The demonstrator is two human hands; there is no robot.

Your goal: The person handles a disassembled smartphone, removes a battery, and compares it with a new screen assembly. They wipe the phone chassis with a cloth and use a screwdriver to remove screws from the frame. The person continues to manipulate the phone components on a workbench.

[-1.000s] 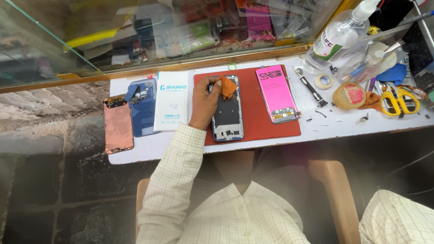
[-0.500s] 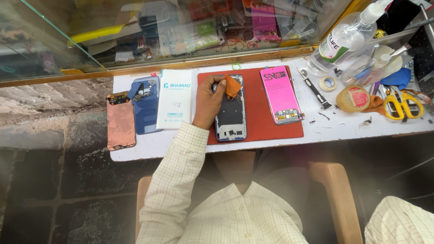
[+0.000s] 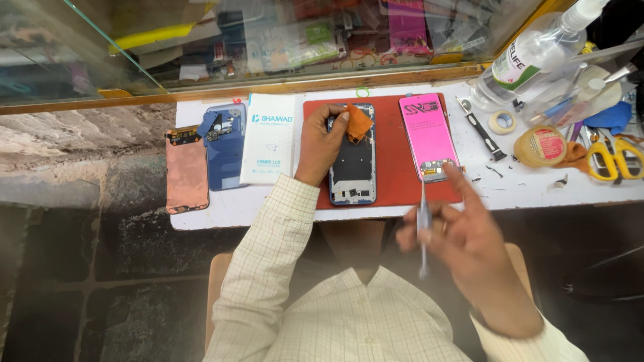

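Orange cloth (image 3: 359, 123) pinched by left hand (image 3: 320, 144) on opened blue phone frame (image 3: 353, 161); right hand (image 3: 463, 231) gripping thin screwdriver (image 3: 422, 224); pink-backed screen (image 3: 429, 136) unfitted, right.

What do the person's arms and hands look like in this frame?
Both arms are in long sleeves of a cream shirt with a fine brown check, cuffs at the wrists. The left hand and right hand are bare: no gloves, and no watch in sight.

open: mat (image 3: 392, 181) front edge | blocked: right — bottle (image 3: 530, 57), tape (image 3: 502, 121), scissors (image 3: 614, 159)
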